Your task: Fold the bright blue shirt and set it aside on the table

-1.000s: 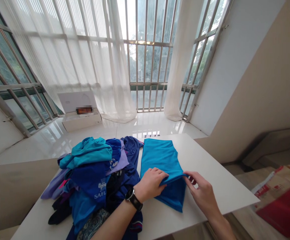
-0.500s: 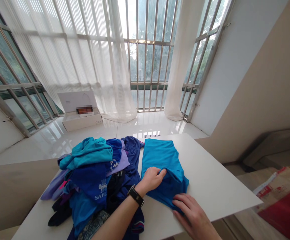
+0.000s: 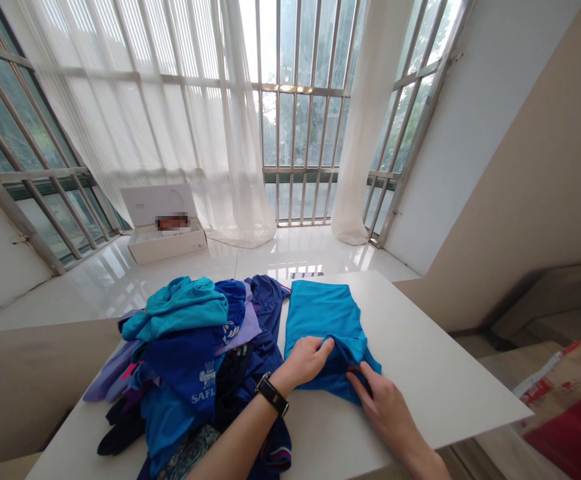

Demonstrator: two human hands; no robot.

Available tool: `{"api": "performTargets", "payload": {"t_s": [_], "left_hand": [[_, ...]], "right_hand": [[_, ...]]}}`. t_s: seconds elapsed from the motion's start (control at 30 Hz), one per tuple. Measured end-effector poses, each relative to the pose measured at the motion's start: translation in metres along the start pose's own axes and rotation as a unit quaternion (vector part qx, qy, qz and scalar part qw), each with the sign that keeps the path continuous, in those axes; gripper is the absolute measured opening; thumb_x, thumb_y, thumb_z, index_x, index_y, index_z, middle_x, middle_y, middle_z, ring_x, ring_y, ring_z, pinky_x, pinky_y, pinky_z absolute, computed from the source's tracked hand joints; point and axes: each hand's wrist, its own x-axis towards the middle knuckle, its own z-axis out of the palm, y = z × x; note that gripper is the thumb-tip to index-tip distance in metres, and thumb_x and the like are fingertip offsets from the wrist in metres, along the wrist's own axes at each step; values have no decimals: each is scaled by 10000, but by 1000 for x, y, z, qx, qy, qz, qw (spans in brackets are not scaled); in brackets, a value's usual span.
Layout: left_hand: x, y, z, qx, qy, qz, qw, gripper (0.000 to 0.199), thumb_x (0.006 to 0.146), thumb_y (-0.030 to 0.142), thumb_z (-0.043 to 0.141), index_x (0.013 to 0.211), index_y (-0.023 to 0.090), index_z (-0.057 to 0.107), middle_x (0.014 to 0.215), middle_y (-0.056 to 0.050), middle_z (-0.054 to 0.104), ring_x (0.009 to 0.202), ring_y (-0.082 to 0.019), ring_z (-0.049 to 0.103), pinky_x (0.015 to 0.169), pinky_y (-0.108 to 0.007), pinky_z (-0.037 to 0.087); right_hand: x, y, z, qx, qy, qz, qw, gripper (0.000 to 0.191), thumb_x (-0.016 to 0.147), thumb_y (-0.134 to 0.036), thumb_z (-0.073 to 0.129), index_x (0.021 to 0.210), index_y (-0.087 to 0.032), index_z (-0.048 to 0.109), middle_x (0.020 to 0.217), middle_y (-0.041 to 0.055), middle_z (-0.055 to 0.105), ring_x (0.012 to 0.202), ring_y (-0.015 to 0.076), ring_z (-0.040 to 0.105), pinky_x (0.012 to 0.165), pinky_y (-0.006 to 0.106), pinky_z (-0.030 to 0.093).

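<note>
A bright blue shirt (image 3: pixel 320 307) lies partly folded on the white table, its near edge rumpled and lifted. My left hand (image 3: pixel 307 360), with a black watch on the wrist, pinches the raised fold of the shirt between thumb and fingers. At the shirt's near right part, my right hand (image 3: pixel 383 397) has its fingers closed on the cloth; the fingertips are partly hidden in the fabric. Left of the shirt is a heap of clothes (image 3: pixel 185 360) in teal, navy, lilac and black, reaching under my left forearm.
The white table (image 3: pixel 435 373) has its right edge beyond the shirt. On the window sill (image 3: pixel 250 260) behind stands an open white box (image 3: pixel 167 247). White curtains (image 3: pixel 170 133) hang before barred windows. At the right is a red and brown paper bag (image 3: pixel 570 407).
My right hand has moved up from the shirt's near edge onto its lifted fold and closed on the cloth. My left hand keeps its pinch at nearly the same place.
</note>
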Motion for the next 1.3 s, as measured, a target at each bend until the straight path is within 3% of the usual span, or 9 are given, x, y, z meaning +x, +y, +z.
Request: {"api": "performTargets", "payload": {"t_s": [0.17, 0.27, 0.37, 0.53, 0.77, 0.87, 1.03, 1.2, 1.3], "left_hand": [[-9, 5, -8, 110, -49, 93, 988, 457, 966, 429, 396, 572, 197, 404, 604, 17, 518, 649, -150, 507, 649, -266, 346], [-14, 4, -8, 141, -72, 136, 978, 391, 930, 427, 516, 617, 195, 499, 841, -4, 679, 896, -194, 604, 843, -295, 389], [-17, 1, -6, 147, -80, 148, 975, 333, 861, 482, 637, 702, 200, 559, 1119, -14, 689, 1095, -251, 578, 975, -375, 360], [-22, 1, -6, 188, -84, 169, 964, 321, 749, 466, 743, 858, 216, 573, 1182, -37, 664, 1108, -285, 571, 992, -440, 370], [-23, 4, -10, 228, -103, 200, 947, 133, 794, 256, 624, 888, 227, 535, 1204, -43, 644, 1126, -269, 571, 925, -380, 428], [-23, 7, -12, 236, -97, 192, 948, 17, 864, 210, 525, 852, 221, 528, 1080, -43, 665, 1058, -240, 598, 883, -348, 444], [-22, 11, -15, 244, -97, 177, 949, 141, 955, 245, 433, 864, 221, 539, 979, -41, 665, 974, -223, 618, 840, -334, 461], [-23, 10, -13, 230, -82, 184, 952, 189, 996, 277, 393, 981, 227, 575, 1028, -42, 678, 992, -221, 621, 856, -333, 472], [-23, 8, -11, 199, -85, 195, 957, 268, 1002, 268, 389, 1201, 255, 568, 1175, -43, 669, 1101, -221, 602, 945, -345, 455]], "right_hand": [[4, 4, -3, -22, 2, 34, 999, 435, 951, -542, 365, 1104, -226, 622, 823, 86, 755, 737, 281, 723, 625, 334, 488], [4, 7, -3, -33, 6, 40, 999, 419, 942, -549, 379, 971, -237, 658, 749, 70, 737, 679, 257, 701, 599, 314, 457], [6, 10, -1, -54, 8, 53, 997, 406, 929, -549, 405, 809, -244, 644, 706, 58, 713, 635, 232, 668, 578, 301, 427], [10, 13, 0, -47, 7, 68, 997, 339, 895, -510, 471, 753, -233, 606, 722, 45, 691, 671, 216, 653, 622, 300, 440], [7, 5, -13, 41, -40, 15, 998, 325, 821, -498, 595, 978, -230, 693, 951, 63, 721, 838, 235, 676, 723, 324, 513], [5, -2, -19, 59, -60, -8, 996, 227, 764, -401, 673, 922, -240, 702, 997, 58, 708, 925, 242, 668, 811, 340, 524], [7, -14, -21, 91, -67, -36, 993, 82, 813, -307, 617, 858, -246, 649, 923, 37, 705, 884, 217, 665, 809, 333, 525], [11, -18, -17, 146, -147, -70, 976, 204, 912, -356, 514, 997, -260, 672, 1011, 39, 749, 940, 214, 691, 861, 332, 525], [11, -14, -12, 110, -134, -49, 984, 313, 940, -439, 447, 1001, -263, 698, 990, 56, 765, 896, 245, 711, 816, 362, 535]]}}
